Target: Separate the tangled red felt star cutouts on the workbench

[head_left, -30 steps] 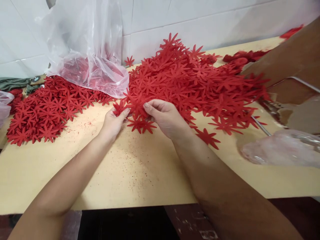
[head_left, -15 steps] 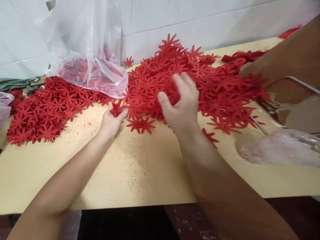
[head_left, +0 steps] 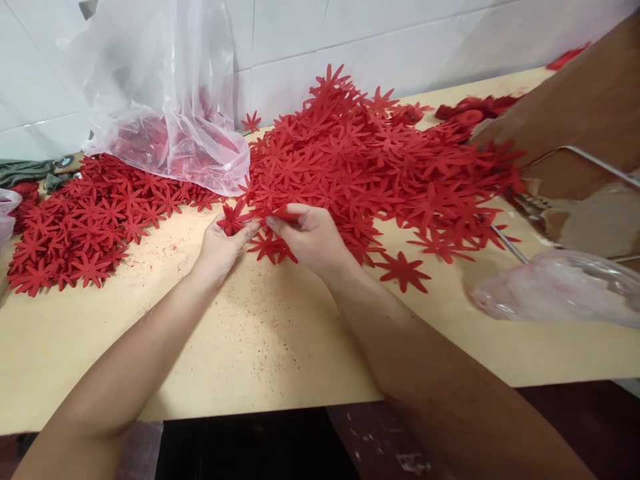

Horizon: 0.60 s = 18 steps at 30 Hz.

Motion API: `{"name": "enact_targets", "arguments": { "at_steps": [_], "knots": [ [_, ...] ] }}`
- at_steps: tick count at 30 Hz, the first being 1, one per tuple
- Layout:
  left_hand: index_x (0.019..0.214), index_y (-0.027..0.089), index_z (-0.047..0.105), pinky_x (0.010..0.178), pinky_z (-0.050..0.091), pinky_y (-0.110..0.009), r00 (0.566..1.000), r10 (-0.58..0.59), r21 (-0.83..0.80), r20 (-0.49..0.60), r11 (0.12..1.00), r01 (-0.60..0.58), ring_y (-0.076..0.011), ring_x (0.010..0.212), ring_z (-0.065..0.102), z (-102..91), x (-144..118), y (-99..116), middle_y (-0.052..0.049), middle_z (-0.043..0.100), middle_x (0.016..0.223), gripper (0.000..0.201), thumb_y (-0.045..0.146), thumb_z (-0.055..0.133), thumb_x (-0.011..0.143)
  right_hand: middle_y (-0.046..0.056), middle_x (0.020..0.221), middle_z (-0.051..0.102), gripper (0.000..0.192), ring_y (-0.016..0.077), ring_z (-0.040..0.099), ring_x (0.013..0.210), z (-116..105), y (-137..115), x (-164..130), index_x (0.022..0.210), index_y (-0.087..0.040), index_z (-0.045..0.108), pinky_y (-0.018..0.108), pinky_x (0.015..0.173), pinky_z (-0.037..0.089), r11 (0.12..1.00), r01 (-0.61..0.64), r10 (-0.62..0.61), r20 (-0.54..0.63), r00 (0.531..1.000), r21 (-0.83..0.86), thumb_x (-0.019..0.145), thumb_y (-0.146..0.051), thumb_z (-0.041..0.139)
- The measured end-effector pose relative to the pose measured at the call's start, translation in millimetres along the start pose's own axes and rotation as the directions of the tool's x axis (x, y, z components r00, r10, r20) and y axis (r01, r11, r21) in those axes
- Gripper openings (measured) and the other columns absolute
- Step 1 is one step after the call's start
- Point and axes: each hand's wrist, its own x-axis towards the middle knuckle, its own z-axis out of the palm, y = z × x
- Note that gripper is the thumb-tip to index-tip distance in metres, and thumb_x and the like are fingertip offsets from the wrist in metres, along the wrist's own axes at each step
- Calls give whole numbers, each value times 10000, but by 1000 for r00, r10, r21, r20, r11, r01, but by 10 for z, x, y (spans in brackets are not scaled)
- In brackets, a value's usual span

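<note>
My left hand (head_left: 223, 243) is closed on a red flower-shaped cutout (head_left: 233, 218), its petals showing between thumb and fingers. Close by on the right, my right hand (head_left: 315, 240) pinches another red cutout (head_left: 284, 215), partly hidden by the fingers. The two hands nearly meet in front of a large heap of red flower cutouts (head_left: 350, 153). Under them lie loose cutouts (head_left: 270, 247) on the table. A single flower cutout (head_left: 404, 271) rests apart, right of my right hand.
A second pile of red cutouts (head_left: 90, 223) spreads at the left, below a clear plastic bag (head_left: 175, 133) with red pieces inside. On the right are a brown cardboard box (head_left: 575, 120), a metal rod (head_left: 510, 243) and a crumpled plastic bag (head_left: 555, 287). Crumbs dot the table (head_left: 240, 360).
My right hand has come down and left from above the heap to beside my left hand, now with a cutout pinched in it. The left hand has stayed nearly still.
</note>
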Motion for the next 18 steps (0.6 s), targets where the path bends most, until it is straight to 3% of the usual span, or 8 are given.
{"name": "enact_targets", "arguments": {
  "at_steps": [3, 6, 9, 11, 14, 16, 18],
  "knots": [
    [722, 173, 614, 649, 459, -225, 998, -33, -14, -62, 999, 32, -76, 624, 565, -21, 20, 10, 22, 638, 658, 250, 231, 819, 592, -12, 567, 557, 305, 118, 512, 542, -191, -1, 92, 598, -214, 562, 285, 547, 444, 1000, -20, 21, -223, 975, 4, 739, -452, 690],
    [698, 164, 605, 560, 397, -199, 990, -82, -2, -117, 997, 82, -54, 557, 521, -65, 43, 18, 31, 592, 596, 179, 228, 767, 658, -25, 499, 486, 400, 105, 444, 466, -412, 22, 204, 539, -227, 503, 279, 488, 402, 1000, -10, 13, -425, 905, 9, 767, -516, 658],
    [696, 165, 609, 525, 355, -201, 989, -88, 51, -120, 994, 94, -53, 540, 499, -75, 35, 48, 30, 577, 580, 161, 251, 744, 688, -39, 440, 405, 496, 96, 401, 418, -476, -11, 226, 474, -227, 433, 272, 448, 363, 999, -27, 47, -485, 873, 48, 773, -573, 628],
    [675, 170, 605, 531, 355, -210, 994, -63, 82, -87, 994, 70, -57, 540, 487, -52, 11, 77, 32, 567, 569, 191, 296, 748, 688, -45, 418, 386, 516, 84, 369, 404, -397, -76, 167, 452, -219, 430, 259, 421, 312, 997, -77, 83, -398, 914, 31, 735, -584, 660],
    [641, 175, 596, 552, 361, -227, 999, -30, 102, 14, 994, 29, -59, 527, 460, 0, -34, 113, 40, 544, 548, 241, 351, 757, 680, -51, 430, 402, 470, 70, 349, 425, -186, -187, 31, 469, -197, 487, 243, 413, 260, 991, -131, 129, -69, 989, -21, 651, -544, 747],
    [597, 177, 576, 551, 356, -237, 997, -31, 97, 71, 995, 24, -58, 503, 430, 23, -54, 123, 47, 514, 521, 266, 353, 758, 680, -44, 476, 457, 415, 71, 397, 467, -67, -233, -40, 518, -180, 554, 235, 439, 294, 990, -140, 140, 170, 976, -11, 638, -519, 763],
    [531, 177, 535, 537, 344, -242, 995, -41, 103, 92, 994, 31, -57, 479, 402, 30, -62, 122, 50, 480, 484, 310, 333, 757, 682, -36, 525, 510, 383, 70, 432, 497, -7, -256, -73, 578, -168, 608, 228, 465, 327, 989, -149, 140, 316, 938, 3, 646, -514, 757]
  ]
}}
